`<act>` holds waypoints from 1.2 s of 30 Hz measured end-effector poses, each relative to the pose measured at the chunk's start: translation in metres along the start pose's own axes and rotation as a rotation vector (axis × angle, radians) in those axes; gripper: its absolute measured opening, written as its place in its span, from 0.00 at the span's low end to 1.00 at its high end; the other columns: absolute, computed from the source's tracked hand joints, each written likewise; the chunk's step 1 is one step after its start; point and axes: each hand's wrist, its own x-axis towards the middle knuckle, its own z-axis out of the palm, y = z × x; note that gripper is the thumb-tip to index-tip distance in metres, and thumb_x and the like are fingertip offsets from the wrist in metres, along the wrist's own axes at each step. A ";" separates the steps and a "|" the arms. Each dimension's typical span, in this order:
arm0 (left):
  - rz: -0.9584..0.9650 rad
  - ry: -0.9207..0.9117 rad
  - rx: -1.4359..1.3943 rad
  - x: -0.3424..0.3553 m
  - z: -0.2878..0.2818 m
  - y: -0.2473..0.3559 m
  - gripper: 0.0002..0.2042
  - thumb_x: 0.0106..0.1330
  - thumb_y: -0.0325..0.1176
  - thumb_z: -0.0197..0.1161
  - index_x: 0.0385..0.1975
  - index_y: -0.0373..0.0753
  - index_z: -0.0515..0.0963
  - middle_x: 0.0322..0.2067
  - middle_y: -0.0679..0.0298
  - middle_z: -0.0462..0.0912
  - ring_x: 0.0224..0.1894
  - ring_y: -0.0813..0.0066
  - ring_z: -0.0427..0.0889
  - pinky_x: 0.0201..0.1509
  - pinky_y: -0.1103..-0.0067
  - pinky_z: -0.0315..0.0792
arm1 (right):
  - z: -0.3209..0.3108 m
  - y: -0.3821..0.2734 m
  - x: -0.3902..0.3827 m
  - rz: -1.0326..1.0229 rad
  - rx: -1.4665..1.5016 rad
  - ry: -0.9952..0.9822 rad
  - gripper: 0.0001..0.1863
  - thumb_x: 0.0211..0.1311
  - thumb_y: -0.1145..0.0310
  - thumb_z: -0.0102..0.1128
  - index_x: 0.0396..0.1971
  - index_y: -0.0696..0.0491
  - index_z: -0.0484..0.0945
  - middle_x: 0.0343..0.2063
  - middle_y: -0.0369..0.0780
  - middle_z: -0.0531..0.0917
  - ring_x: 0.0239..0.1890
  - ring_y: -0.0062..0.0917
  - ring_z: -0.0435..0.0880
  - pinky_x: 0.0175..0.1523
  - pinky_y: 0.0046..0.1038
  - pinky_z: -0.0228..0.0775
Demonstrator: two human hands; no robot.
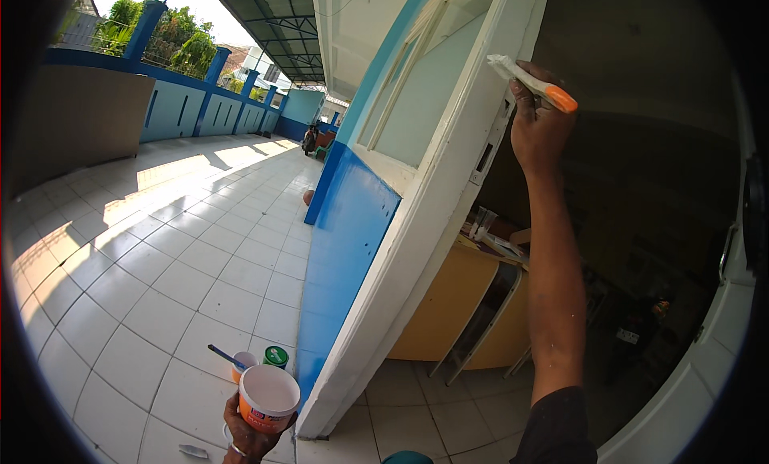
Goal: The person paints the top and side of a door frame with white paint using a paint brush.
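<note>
My right hand (543, 127) is raised at the upper right, closed around a paintbrush (533, 83) with a white and orange handle. The brush's pale bristles touch or nearly touch the white door frame (448, 135); I cannot tell which. Low in the picture, my left hand (250, 438) grips an orange and white paint tub (268, 412) from below and the side. Pale paint shows inside the tub, which is tilted a little toward me. A latch plate (483, 159) is set into the frame's edge below my right hand.
On the tiled floor (184, 336) stand a green-lidded can (275, 357) and a small cup with a blue-handled tool (228, 357). The wall (344, 232) left of the frame is blue. Through the dark doorway stands a yellowish desk (448, 304). A white door (681, 400) is at lower right.
</note>
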 end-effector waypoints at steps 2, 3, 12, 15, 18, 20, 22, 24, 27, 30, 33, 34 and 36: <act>0.000 0.017 0.022 0.000 0.000 0.004 0.36 0.68 0.62 0.41 0.70 0.46 0.69 0.63 0.50 0.76 0.64 0.46 0.77 0.66 0.44 0.72 | -0.001 -0.014 -0.020 -0.382 -0.222 -0.168 0.18 0.61 0.82 0.64 0.52 0.55 0.84 0.44 0.42 0.87 0.45 0.38 0.84 0.54 0.40 0.78; 0.010 0.034 0.046 0.000 -0.001 0.004 0.36 0.68 0.62 0.41 0.71 0.46 0.69 0.63 0.50 0.76 0.64 0.47 0.77 0.66 0.46 0.73 | -0.002 -0.022 -0.043 -0.396 -0.237 -0.266 0.21 0.57 0.83 0.65 0.52 0.54 0.84 0.46 0.41 0.86 0.48 0.38 0.82 0.55 0.39 0.77; 0.012 0.039 0.011 0.002 -0.005 0.010 0.37 0.67 0.65 0.41 0.69 0.49 0.69 0.61 0.53 0.76 0.61 0.49 0.77 0.61 0.46 0.73 | -0.030 -0.094 -0.150 0.003 0.100 -0.778 0.15 0.58 0.80 0.69 0.46 0.56 0.85 0.41 0.43 0.87 0.40 0.38 0.87 0.47 0.37 0.81; 0.043 -0.030 0.031 0.006 -0.012 0.012 0.37 0.67 0.64 0.42 0.71 0.48 0.68 0.64 0.51 0.75 0.64 0.47 0.76 0.65 0.45 0.73 | 0.003 -0.067 -0.050 0.264 -0.021 -0.588 0.09 0.64 0.79 0.66 0.43 0.62 0.85 0.35 0.49 0.89 0.39 0.41 0.91 0.45 0.37 0.80; 0.025 -0.050 0.007 0.013 -0.020 0.010 0.37 0.66 0.65 0.45 0.70 0.48 0.69 0.63 0.52 0.76 0.63 0.46 0.76 0.65 0.44 0.72 | 0.017 -0.033 0.042 0.073 -0.277 -0.390 0.11 0.65 0.76 0.66 0.45 0.62 0.85 0.37 0.51 0.90 0.43 0.46 0.90 0.50 0.39 0.80; 0.014 -0.035 -0.004 0.017 -0.023 0.011 0.37 0.66 0.65 0.45 0.70 0.48 0.70 0.63 0.52 0.76 0.63 0.45 0.76 0.65 0.43 0.72 | 0.023 -0.018 0.081 0.041 -0.352 -0.321 0.11 0.65 0.75 0.66 0.45 0.61 0.85 0.37 0.50 0.89 0.43 0.46 0.89 0.51 0.40 0.79; -0.006 -0.019 -0.016 0.019 -0.024 0.010 0.37 0.66 0.65 0.46 0.69 0.49 0.71 0.63 0.52 0.77 0.62 0.45 0.76 0.64 0.43 0.71 | 0.025 -0.009 0.099 -0.313 -0.545 -0.134 0.10 0.64 0.76 0.66 0.45 0.59 0.85 0.38 0.47 0.89 0.45 0.44 0.86 0.51 0.41 0.78; 0.092 -0.062 -0.048 0.019 -0.025 0.010 0.37 0.69 0.54 0.59 0.75 0.43 0.64 0.74 0.48 0.66 0.73 0.41 0.67 0.71 0.40 0.66 | 0.024 -0.008 0.086 -0.386 -0.506 -0.220 0.10 0.64 0.77 0.67 0.44 0.58 0.86 0.39 0.45 0.88 0.46 0.42 0.84 0.52 0.42 0.78; -0.038 -0.076 -0.141 0.018 -0.021 0.011 0.36 0.66 0.64 0.45 0.68 0.49 0.71 0.63 0.52 0.77 0.62 0.45 0.77 0.64 0.43 0.72 | 0.028 -0.031 0.025 -0.526 -0.455 -0.504 0.09 0.63 0.78 0.67 0.43 0.56 0.86 0.39 0.42 0.88 0.48 0.38 0.83 0.52 0.41 0.78; -0.002 -0.062 -0.019 0.014 -0.017 0.009 0.36 0.66 0.64 0.44 0.69 0.48 0.71 0.63 0.52 0.76 0.62 0.45 0.77 0.63 0.42 0.72 | 0.016 -0.071 -0.032 -0.389 -0.245 -0.816 0.09 0.61 0.76 0.72 0.40 0.60 0.86 0.37 0.45 0.88 0.47 0.40 0.87 0.54 0.43 0.78; -0.021 -0.064 -0.079 0.010 -0.016 0.008 0.36 0.67 0.63 0.43 0.69 0.48 0.71 0.63 0.52 0.76 0.62 0.45 0.77 0.62 0.43 0.73 | 0.020 -0.083 -0.013 0.126 -0.156 -0.870 0.10 0.64 0.72 0.70 0.39 0.63 0.85 0.36 0.50 0.89 0.41 0.46 0.89 0.52 0.42 0.77; -0.023 -0.062 -0.074 0.008 -0.015 0.007 0.36 0.67 0.63 0.43 0.69 0.48 0.71 0.63 0.52 0.76 0.62 0.45 0.77 0.62 0.43 0.73 | 0.027 -0.071 0.010 0.201 -0.131 -0.805 0.11 0.65 0.71 0.68 0.40 0.64 0.85 0.35 0.51 0.89 0.39 0.48 0.89 0.51 0.42 0.77; -0.058 -0.015 -0.111 0.009 -0.010 0.005 0.36 0.67 0.64 0.43 0.69 0.48 0.71 0.63 0.52 0.76 0.62 0.45 0.77 0.62 0.43 0.73 | 0.032 -0.048 0.060 0.143 -0.290 -0.610 0.11 0.67 0.69 0.65 0.41 0.63 0.85 0.34 0.51 0.89 0.38 0.50 0.89 0.50 0.44 0.78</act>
